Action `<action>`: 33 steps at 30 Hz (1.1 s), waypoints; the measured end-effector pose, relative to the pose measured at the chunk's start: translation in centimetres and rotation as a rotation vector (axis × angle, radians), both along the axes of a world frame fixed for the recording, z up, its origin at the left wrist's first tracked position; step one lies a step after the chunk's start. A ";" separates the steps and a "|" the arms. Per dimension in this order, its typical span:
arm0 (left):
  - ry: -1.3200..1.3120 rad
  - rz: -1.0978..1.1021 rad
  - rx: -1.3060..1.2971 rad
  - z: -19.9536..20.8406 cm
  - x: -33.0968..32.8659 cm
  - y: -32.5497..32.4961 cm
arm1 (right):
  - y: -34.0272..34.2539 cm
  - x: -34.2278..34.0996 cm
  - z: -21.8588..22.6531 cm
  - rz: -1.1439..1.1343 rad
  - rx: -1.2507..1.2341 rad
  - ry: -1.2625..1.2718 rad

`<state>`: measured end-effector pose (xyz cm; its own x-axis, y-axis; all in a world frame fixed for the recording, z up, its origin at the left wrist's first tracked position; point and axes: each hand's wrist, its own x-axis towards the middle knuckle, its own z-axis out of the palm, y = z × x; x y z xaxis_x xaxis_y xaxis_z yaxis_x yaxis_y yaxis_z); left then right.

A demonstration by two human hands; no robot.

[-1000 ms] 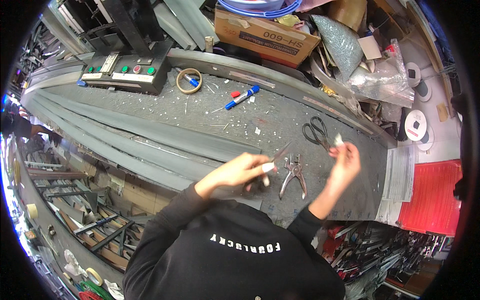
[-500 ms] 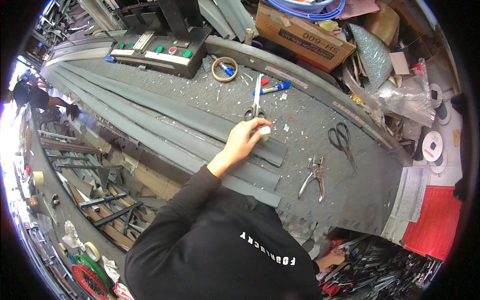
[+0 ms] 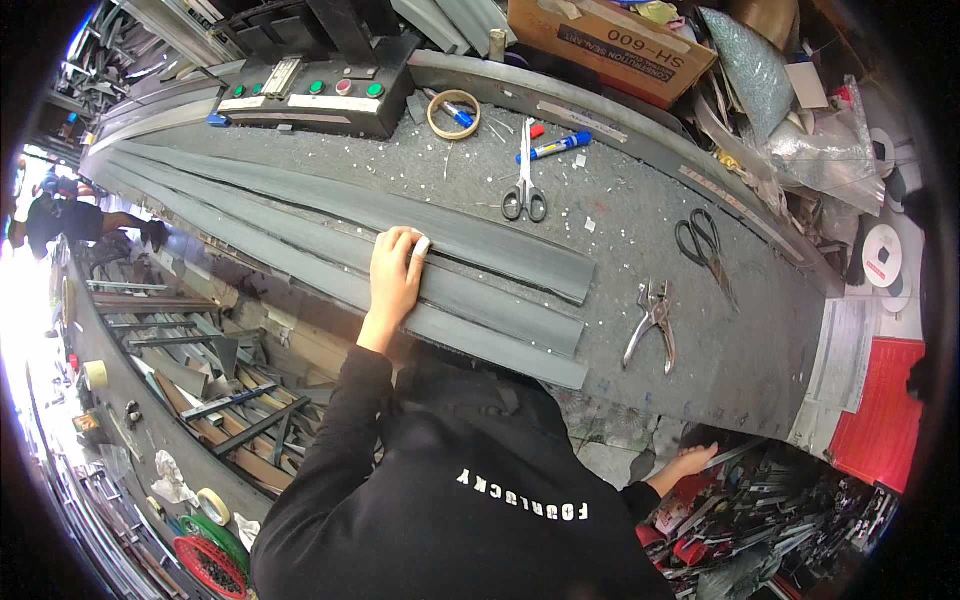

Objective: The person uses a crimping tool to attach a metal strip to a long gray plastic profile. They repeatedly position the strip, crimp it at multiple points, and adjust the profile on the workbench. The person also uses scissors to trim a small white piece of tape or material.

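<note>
Three long dark-grey strips lie side by side on the workbench: a far strip (image 3: 500, 245), a middle strip (image 3: 490, 309) and a near strip (image 3: 470, 340). Across the middle one rests my left hand (image 3: 396, 280), fingers bent and close together on its far edge. Something white covers the thumb's tip. Low on the right, beyond the bench's near edge, my right hand (image 3: 690, 460) is closed around a thin grey piece (image 3: 738, 453) above a heap of scraps (image 3: 750, 530). Much of the right forearm is hidden behind my black top.
Scissors (image 3: 525, 190), a blue marker (image 3: 556, 147) and a tape roll (image 3: 433, 118) lie beyond the strips. Pliers (image 3: 653, 325) and black-handled scissors (image 3: 708, 250) are to the right. A button panel (image 3: 330, 103) and cardboard box (image 3: 610, 55) stand behind. Another person (image 3: 70, 220) is far left.
My left hand has moved left along the strips, from near their right ends, and come down on the middle one. My right hand has risen from the scraps with a thin grey piece.
</note>
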<state>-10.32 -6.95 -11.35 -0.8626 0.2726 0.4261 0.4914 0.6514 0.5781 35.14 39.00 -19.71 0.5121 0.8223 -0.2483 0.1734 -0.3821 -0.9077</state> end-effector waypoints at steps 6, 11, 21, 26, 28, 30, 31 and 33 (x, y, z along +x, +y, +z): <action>-0.064 -0.043 0.127 -1.6 0.4 -0.1 | 1.2 -1.2 0.3 0.391 0.163 -0.872; -0.210 0.104 0.479 -2.7 0.7 -0.9 | -0.3 -2.1 2.7 0.464 0.180 -0.704; -0.117 -0.159 0.207 -2.2 1.2 -1.0 | -4.3 -10.0 7.9 0.512 0.475 -0.519; -0.185 -0.402 -0.170 -0.4 2.9 1.1 | -11.2 -19.5 6.7 0.997 0.685 -0.724; -0.180 -0.436 -0.257 0.1 3.2 1.4 | -14.8 -22.6 5.2 1.116 0.582 -0.891; -0.173 -0.448 -0.282 0.3 3.0 1.4 | -16.3 -24.8 4.4 1.129 0.468 -1.018; -0.173 -0.451 -0.304 0.2 2.8 1.4 | -16.5 -25.3 4.1 1.104 0.475 -1.056; -0.188 -0.443 -0.344 0.1 2.2 1.5 | -15.6 -25.4 4.3 1.009 0.397 -1.061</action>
